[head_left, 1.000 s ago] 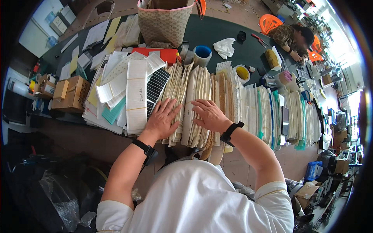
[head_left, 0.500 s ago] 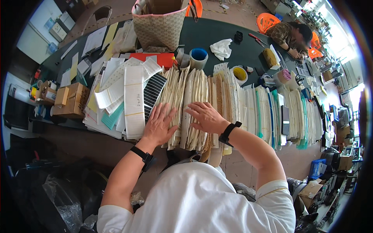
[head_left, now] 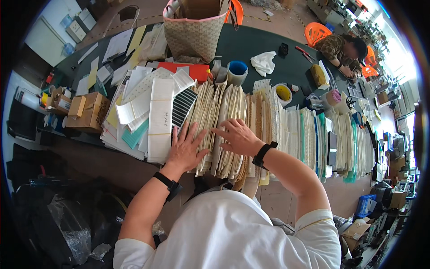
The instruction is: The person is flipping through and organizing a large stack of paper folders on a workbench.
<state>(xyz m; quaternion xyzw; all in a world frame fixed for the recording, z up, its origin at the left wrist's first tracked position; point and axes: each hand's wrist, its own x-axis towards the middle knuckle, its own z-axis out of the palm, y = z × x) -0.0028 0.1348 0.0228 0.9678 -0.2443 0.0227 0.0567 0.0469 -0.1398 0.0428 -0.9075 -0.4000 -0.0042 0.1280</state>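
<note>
across a long dark green table point(head_left: 255, 49), seen from above the person's head, runs a row of upright cream and beige card sheets point(head_left: 224, 121), packed on edge like files. both bare hands rest on this row near the table's front edge. the left hand point(head_left: 186, 150) lies flat with fingers spread on the leftmost bundle, pressing rather than clasping; its grip is wide and holds nothing. the right hand point(head_left: 237, 136) lies just beside it, fingers stretched left across the tops of the sheets, fingertips sinking slightly between them; it too is wide and closes on nothing. each wrist wears a black band.

left of the hands lie flat white paper strips point(head_left: 159, 116) and a black-and-white striped card point(head_left: 183, 105). further left stands a brown cardboard box point(head_left: 87, 112). behind the row sit a woven beige basket point(head_left: 195, 36), a roll of tape with a blue core point(head_left: 236, 71) and a crumpled white cloth point(head_left: 263, 62). more white and teal-edged stacked sheets point(head_left: 322, 134) continue to the right. at the far right a seated person point(head_left: 342, 49) bends over the table.

the step in hand looks like leafing through the sheets, the left hand steadying while the right parts them. the next move would call for fingertips slipping into one gap without toppling the neighbours.
</note>
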